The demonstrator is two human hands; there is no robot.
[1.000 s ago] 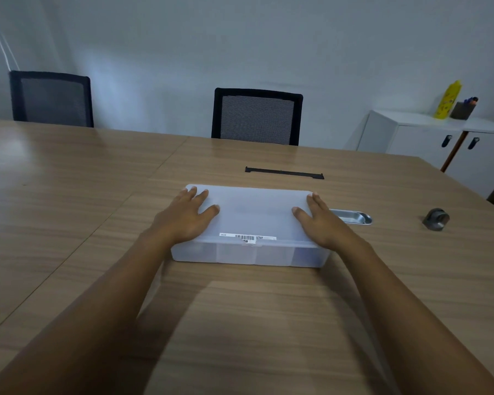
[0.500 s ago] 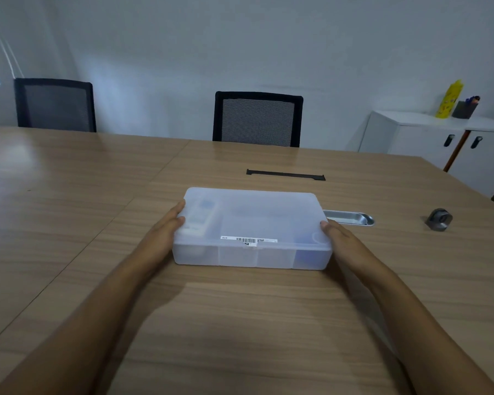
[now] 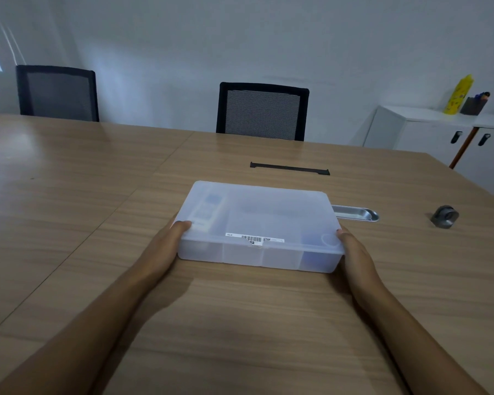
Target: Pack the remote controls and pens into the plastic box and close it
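Box sits lid-down-shut near the middle of the table, long axis running left to right in front of me. My left hand grips its left end, my right hand its right end, both equally near. A remote shows faintly through the lid's left side; I judge packing done
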